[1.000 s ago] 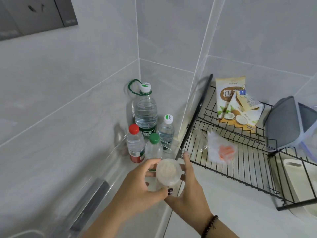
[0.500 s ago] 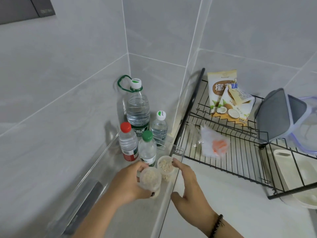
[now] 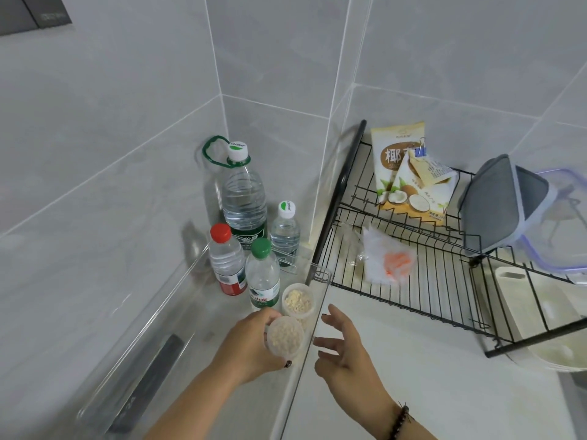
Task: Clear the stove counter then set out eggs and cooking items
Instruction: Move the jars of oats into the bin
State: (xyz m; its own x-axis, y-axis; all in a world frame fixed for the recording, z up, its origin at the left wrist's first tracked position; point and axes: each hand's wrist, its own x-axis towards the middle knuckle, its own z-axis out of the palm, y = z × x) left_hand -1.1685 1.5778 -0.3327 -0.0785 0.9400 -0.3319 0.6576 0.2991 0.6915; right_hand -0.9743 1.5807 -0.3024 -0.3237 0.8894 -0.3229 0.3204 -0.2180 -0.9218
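Four bottles (image 3: 244, 223) crowd the clear tray's (image 3: 178, 293) far corner, with a lidded cup (image 3: 298, 301) just before them. The black rack (image 3: 413, 281) blocks the tabletop's (image 3: 428, 376) right side; its near stretch lies bare.

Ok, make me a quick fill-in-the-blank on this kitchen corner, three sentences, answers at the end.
1. The left hand grips a small round ____ of pale grains.
2. The bottle farthest left has a ____ cap.
3. The coconut packet leans on the black wire ____.

Missing words: tub; red; rack
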